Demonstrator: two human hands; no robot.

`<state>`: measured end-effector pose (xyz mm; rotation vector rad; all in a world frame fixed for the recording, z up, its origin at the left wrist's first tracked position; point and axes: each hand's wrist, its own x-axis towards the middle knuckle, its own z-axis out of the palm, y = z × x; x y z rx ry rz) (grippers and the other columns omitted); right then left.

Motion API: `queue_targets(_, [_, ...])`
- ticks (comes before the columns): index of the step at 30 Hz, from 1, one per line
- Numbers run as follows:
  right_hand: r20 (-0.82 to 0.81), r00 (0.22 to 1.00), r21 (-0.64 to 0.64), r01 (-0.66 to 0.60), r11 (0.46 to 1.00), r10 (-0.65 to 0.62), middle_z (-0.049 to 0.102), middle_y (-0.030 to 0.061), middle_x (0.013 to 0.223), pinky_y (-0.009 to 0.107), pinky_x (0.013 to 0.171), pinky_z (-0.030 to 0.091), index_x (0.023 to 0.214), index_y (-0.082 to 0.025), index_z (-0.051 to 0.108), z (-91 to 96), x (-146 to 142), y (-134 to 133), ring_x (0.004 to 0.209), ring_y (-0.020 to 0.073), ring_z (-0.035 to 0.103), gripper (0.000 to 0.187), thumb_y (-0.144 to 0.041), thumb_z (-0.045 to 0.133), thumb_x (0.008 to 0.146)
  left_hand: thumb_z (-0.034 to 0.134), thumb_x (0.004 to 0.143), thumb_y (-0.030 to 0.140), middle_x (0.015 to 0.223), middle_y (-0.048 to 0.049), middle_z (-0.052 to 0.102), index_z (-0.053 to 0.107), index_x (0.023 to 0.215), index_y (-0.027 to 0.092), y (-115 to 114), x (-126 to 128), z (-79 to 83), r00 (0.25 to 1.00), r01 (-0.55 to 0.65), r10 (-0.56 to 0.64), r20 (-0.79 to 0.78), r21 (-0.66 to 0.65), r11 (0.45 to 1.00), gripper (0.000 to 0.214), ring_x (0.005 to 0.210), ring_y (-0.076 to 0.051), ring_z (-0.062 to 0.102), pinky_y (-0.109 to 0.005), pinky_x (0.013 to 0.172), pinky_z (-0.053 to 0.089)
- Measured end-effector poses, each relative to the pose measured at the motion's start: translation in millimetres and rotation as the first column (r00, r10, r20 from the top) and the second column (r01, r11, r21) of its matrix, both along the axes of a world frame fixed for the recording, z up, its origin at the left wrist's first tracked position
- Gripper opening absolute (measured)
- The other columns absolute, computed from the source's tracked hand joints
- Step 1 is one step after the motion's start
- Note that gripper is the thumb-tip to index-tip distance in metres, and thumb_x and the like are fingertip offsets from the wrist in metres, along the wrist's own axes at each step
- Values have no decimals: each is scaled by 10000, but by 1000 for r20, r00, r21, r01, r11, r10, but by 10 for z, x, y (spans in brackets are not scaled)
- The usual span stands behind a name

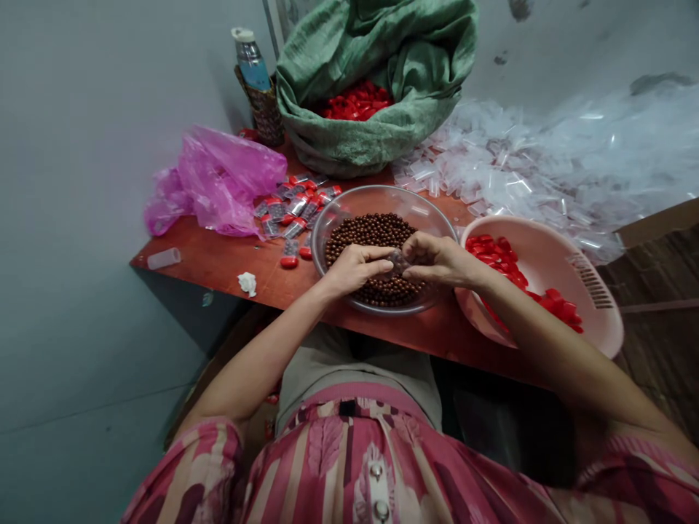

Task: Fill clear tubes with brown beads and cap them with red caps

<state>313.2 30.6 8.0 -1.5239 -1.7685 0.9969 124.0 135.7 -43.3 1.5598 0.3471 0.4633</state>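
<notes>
Over the bowl, my left hand pinches a small clear plastic tube between thumb and fingers. Dark beads seem to show through its wall. My right hand is closed with bent fingers at the tube's right end, thumb against it; what lies inside its grip is hidden. Below both hands, a clear round bowl holds many brown beads. To the right, a pink plastic basket contains red caps. Filled tubes with red caps lie in a pile left of the bowl.
A green sack with red caps inside stands behind the bowl. Clear empty tubes are heaped at the back right. On the left of the red table are a magenta bag, a lone tube and crumpled tissue. A flask stands behind.
</notes>
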Motion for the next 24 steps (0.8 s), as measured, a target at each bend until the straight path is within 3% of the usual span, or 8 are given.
queue_targets(5, [1,1000,71,4,997,-4,611,-18,778,226,638,439,960,-194,531,-78,14,-6,677,113,553,275,-317,692,773,700,755,407,1151,-76,717,741,1076,168,-5,-3,1,1000,23,-24,-12,-55,998,402,1072,-273,669,-373,903,550])
queue_targets(11, [-8,999,73,46,996,-45,667,5,801,252,656,469,975,-200,548,21,-25,-1,708,140,608,289,-363,684,780,731,728,386,1129,-86,724,730,1070,151,-5,-3,-13,999,-45,46,6,-127,991,415,1038,-259,674,-372,899,555])
queue_targets(15, [-7,974,48,224,973,-224,700,8,800,270,640,486,1092,-210,559,205,138,-193,694,154,631,379,-374,693,778,714,750,339,1123,-86,721,703,1053,160,-17,-26,21,989,-127,136,66,-122,984,353,1024,-235,669,-360,901,549])
queue_targets(17, [30,918,87,391,916,-395,702,15,812,282,646,501,1043,-212,611,314,360,-382,692,156,632,335,-399,691,777,701,768,317,1097,-85,723,687,1038,158,-30,-30,35,993,-107,110,47,-50,993,313,1014,-225,668,-373,941,526])
queue_targets(20, [190,769,141,594,792,-611,701,25,779,307,650,516,961,-211,672,427,803,-742,667,170,632,259,-399,673,783,676,799,310,1095,-89,718,662,1036,155,-43,-19,38,998,-53,53,28,-2,999,283,1033,-229,665,-396,985,496])
queue_targets(22, [379,655,143,656,741,-653,701,32,735,315,653,515,948,-201,694,434,1087,-977,660,187,640,226,-367,647,800,665,813,315,1114,-89,712,653,1051,163,-45,-7,32,1000,-28,28,9,15,1000,282,1051,-232,660,-403,1002,483])
queue_targets(24, [610,536,111,671,733,-583,721,54,768,320,692,510,952,-182,712,375,1308,-1155,714,211,662,206,-307,615,820,662,817,314,1130,-84,708,651,1055,171,-44,0,22,1000,-20,20,-11,32,999,277,1063,-230,657,-398,1009,478])
